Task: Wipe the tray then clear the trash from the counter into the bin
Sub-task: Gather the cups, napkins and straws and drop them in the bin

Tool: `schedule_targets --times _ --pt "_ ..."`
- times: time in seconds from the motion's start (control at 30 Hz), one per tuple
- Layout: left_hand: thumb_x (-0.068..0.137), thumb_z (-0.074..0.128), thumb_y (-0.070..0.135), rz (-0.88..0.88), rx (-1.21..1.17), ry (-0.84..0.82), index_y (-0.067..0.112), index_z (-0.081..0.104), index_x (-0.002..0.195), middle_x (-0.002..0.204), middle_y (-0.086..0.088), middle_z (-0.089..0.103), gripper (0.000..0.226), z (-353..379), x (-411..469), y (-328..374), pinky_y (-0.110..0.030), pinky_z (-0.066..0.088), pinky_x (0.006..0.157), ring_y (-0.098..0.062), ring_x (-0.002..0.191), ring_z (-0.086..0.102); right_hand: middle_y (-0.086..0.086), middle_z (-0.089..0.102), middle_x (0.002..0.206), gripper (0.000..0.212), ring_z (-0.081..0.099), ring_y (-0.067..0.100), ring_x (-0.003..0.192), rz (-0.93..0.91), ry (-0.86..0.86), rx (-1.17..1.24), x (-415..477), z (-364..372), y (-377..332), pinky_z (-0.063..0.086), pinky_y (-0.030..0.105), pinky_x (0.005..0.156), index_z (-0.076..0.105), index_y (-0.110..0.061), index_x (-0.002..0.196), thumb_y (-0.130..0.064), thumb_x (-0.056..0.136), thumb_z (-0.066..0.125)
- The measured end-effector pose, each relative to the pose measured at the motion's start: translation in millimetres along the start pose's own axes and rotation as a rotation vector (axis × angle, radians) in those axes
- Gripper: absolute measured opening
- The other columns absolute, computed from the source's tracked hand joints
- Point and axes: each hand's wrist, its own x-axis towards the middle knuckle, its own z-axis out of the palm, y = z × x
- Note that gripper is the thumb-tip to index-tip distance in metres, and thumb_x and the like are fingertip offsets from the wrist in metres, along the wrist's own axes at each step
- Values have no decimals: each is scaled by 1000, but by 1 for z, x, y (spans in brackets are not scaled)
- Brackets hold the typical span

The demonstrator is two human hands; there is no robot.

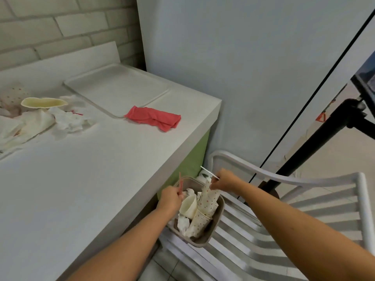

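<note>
Left hand pinches red straws, right hand grips spotted cup over bin — white counter beside.

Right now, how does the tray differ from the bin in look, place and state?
The tray is white, flat and shallow; the bin is grey-brown and deep. The tray lies on the counter; the bin stands on the chair seat. The tray's middle is bare; the bin is full of cups and crumpled paper. Both are rectangular with rounded corners.
</note>
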Motion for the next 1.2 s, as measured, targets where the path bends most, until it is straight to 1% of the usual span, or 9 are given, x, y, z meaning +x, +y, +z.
schedule_targets --times 0.07,0.17,0.3,0.47,0.7,0.8,0.97,1.07,1.2 --pt "91 56 15 -46 45 -14 5 57 121 119 -14 61 32 7 4 -7 -32 46 93 -27 110 58 -1 54 76 7 47 6 61 -3 11 -19 4 6 5 40 15 56 59 -10 82 -14 87 64" --pt "91 56 15 -77 84 -15 3 51 125 125 -17 56 37 12 7 -10 -35 45 99 -29 118 53 8 64 96 20 52 13 80 -20 -19 -66 8 18 10 48 26 75 66 -5 101 -18 86 65" --pt "91 56 13 -80 70 2 6 48 129 129 -15 54 40 11 10 -7 -33 43 101 -27 122 51 10 66 112 25 54 16 87 -47 -107 -133 12 42 12 42 25 74 68 -8 106 -19 84 69" --pt "90 54 11 -51 70 19 5 52 124 125 -15 55 35 6 9 -12 -31 42 97 -27 117 52 11 61 121 41 56 25 112 -71 -289 -310 18 84 15 44 30 94 60 -9 121 -24 84 68" --pt "90 54 11 -55 74 -19 10 50 130 127 -14 53 40 4 4 -19 -32 43 97 -27 116 53 11 52 132 48 49 27 123 -54 -402 -437 21 80 22 41 33 102 49 -10 135 -30 92 56" --pt "92 52 11 -50 63 -46 11 39 141 136 -13 46 51 6 3 -17 -32 40 104 -26 125 47 12 51 135 47 49 27 123 -51 -442 -538 20 71 20 41 33 101 47 -8 137 -29 95 50" --pt "92 51 9 -15 58 -30 8 47 134 128 -13 51 41 4 4 -10 -32 44 97 -26 116 52 14 60 123 35 48 19 88 -28 -425 -595 23 71 11 38 26 75 55 -3 126 -7 93 44" --pt "92 50 8 -3 64 -18 7 48 132 126 -13 53 40 1 3 -10 -30 44 93 -26 114 54 14 56 128 38 50 22 95 -27 -395 -572 21 73 -6 39 29 79 49 -2 132 -8 95 44" --pt "92 51 8 8 60 -5 11 51 130 123 -11 54 38 -3 0 -13 -25 42 87 -25 112 54 14 55 133 46 57 26 113 -9 -496 -560 21 81 -29 46 31 85 37 -3 139 -23 98 44"
